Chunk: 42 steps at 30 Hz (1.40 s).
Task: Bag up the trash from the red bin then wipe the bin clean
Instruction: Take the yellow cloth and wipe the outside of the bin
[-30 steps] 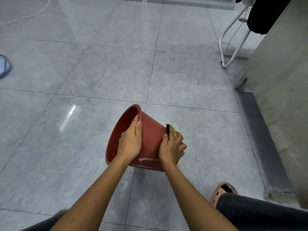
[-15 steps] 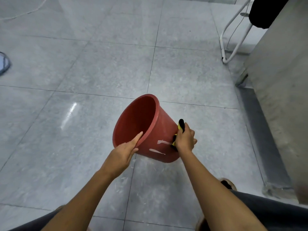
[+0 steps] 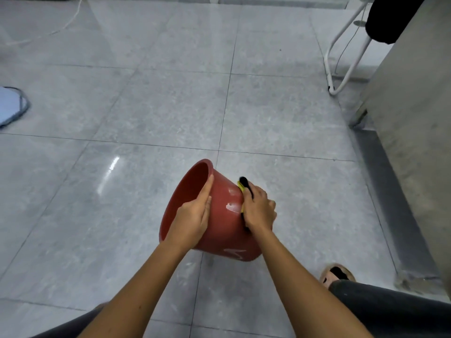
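gripping one red bin (image 3: pixel 224 230) with your left hand (image 3: pixel 192 215), you clutch one sponge (image 3: pixel 242 187) against its side with your right hand (image 3: pixel 258 211); interior hidden.

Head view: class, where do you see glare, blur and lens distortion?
Head view: a bright glare streak on the glossy grey tiled floor, left of the red plastic bin; head view: grout lines bow slightly, wide-angle distortion; head view: bin and yellow-black sponge look sharp.
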{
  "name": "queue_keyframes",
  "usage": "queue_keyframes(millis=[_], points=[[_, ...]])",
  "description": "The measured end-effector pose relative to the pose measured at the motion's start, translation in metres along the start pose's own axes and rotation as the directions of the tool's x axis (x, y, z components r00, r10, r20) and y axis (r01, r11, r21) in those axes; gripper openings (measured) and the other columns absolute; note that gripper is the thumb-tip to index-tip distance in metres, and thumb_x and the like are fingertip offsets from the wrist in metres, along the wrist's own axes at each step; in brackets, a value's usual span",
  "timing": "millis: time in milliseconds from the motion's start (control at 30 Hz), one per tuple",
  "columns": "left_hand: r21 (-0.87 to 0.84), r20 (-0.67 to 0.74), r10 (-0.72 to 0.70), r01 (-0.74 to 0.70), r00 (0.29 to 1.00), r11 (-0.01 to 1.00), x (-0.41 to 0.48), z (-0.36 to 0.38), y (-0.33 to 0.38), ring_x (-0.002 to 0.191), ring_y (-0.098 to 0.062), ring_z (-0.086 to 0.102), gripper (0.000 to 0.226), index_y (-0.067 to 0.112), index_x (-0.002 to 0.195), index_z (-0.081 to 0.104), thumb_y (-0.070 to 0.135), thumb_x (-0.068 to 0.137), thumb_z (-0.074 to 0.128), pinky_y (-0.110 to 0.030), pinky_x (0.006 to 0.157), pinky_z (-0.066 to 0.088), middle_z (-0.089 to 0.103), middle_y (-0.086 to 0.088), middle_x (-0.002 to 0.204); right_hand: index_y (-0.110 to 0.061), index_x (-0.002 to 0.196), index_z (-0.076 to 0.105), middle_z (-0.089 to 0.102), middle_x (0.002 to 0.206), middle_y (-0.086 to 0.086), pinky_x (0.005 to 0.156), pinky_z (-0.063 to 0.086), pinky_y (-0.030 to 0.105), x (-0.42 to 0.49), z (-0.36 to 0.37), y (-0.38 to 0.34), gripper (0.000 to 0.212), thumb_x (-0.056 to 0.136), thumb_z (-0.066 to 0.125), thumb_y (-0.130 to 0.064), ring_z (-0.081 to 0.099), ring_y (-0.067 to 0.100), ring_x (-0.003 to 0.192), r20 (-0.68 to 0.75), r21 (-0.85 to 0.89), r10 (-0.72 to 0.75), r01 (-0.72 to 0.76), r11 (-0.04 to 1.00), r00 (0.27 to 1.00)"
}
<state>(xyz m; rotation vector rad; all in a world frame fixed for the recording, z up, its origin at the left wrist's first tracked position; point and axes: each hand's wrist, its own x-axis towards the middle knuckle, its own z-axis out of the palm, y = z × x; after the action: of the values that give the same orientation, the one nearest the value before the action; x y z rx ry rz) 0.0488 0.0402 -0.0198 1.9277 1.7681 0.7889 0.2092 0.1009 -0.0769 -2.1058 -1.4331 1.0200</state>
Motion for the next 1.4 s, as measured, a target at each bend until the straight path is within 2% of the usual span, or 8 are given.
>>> queue_keyframes(millis=[100,333,600,800,900,1067,1267,1400], points=[[-0.045,0.009,-0.048,0.048,0.999,0.998,0.009,0.008,0.004,0.047,-0.002,0.053,0.055,0.045,0.149,0.002,0.040,0.098,0.023,-0.013,0.043,0.037,0.043,0.008,0.044,-0.051,0.140,0.037,0.032,0.154,-0.015,0.106,0.026,0.044,-0.029,0.004,0.018,0.041,0.100,0.030,-0.045,0.033,0.025,0.130,-0.127,0.065,0.089,-0.081,0.995,0.988],[-0.015,-0.049,-0.080,0.079,0.996,0.997,0.008,0.009,-0.005,0.044,-0.003,0.053,0.058,0.038,0.150,0.006,0.046,0.094,0.018,-0.015,0.042,0.036,0.055,0.010,0.055,-0.056,0.142,0.026,0.027,0.154,-0.022,0.100,0.028,0.039,-0.047,0.023,-0.030,0.047,0.095,0.024,-0.052,0.031,0.017,0.127,-0.097,-0.096,-0.379,0.371,0.924,0.920],[0.010,-0.001,-0.082,0.082,0.997,0.997,0.014,0.009,0.005,0.038,-0.005,0.048,0.057,0.038,0.150,0.009,0.046,0.095,0.019,-0.016,0.039,0.033,0.041,0.009,0.043,-0.050,0.137,0.040,0.041,0.148,-0.015,0.106,0.025,0.044,-0.010,-0.003,0.018,0.041,0.100,0.025,-0.043,0.036,0.027,0.127,-0.089,0.051,0.231,-0.227,0.973,0.969],[-0.042,0.003,-0.061,0.061,0.998,0.997,0.016,0.013,0.009,0.041,-0.006,0.051,0.053,0.036,0.150,0.014,0.038,0.099,0.027,-0.016,0.043,0.033,0.048,0.010,0.047,-0.051,0.137,0.042,0.039,0.147,-0.026,0.105,0.023,0.024,-0.047,0.015,-0.024,0.045,0.095,0.026,-0.045,0.033,0.003,0.130,-0.182,0.138,-0.394,0.420,0.897,0.901],[-0.074,0.025,-0.024,0.025,0.999,0.997,0.008,0.008,0.007,0.047,-0.004,0.054,0.051,0.037,0.149,0.015,0.034,0.100,0.028,-0.016,0.043,0.038,0.045,0.009,0.043,-0.052,0.137,0.038,0.042,0.146,-0.022,0.107,0.029,0.038,-0.013,0.006,-0.029,0.044,0.095,0.025,-0.050,0.038,0.012,0.129,-0.065,0.044,-0.361,0.364,0.930,0.930],[-0.064,0.023,-0.068,0.069,0.997,0.996,0.016,0.009,0.002,0.043,-0.003,0.050,0.050,0.039,0.149,0.015,0.037,0.100,0.027,-0.016,0.043,0.037,0.039,0.007,0.042,-0.044,0.132,0.051,0.055,0.137,-0.008,0.101,0.042,0.041,0.005,-0.012,0.019,0.040,0.098,0.031,-0.048,0.053,0.023,0.121,0.028,0.149,0.072,-0.075,0.986,0.997],[-0.091,-0.020,-0.115,0.113,0.993,0.989,0.017,0.006,-0.002,0.044,-0.008,0.053,0.054,0.044,0.147,0.013,0.047,0.094,0.020,-0.025,0.045,0.042,0.052,0.002,0.048,-0.040,0.142,0.041,0.037,0.152,-0.013,0.114,0.021,0.023,-0.062,0.015,0.004,0.046,0.097,0.034,-0.037,0.023,0.006,0.144,-0.148,0.073,-0.493,0.507,0.859,0.857],[-0.073,0.033,0.005,-0.003,0.999,0.997,0.001,0.004,0.007,0.041,-0.009,0.050,0.050,0.045,0.145,0.007,0.037,0.099,0.025,-0.019,0.045,0.039,0.049,0.006,0.046,-0.046,0.138,0.043,0.045,0.147,-0.014,0.108,0.034,0.035,-0.019,0.008,-0.041,0.047,0.095,0.024,-0.050,0.041,0.014,0.135,-0.079,0.009,-0.387,0.389,0.921,0.919]])
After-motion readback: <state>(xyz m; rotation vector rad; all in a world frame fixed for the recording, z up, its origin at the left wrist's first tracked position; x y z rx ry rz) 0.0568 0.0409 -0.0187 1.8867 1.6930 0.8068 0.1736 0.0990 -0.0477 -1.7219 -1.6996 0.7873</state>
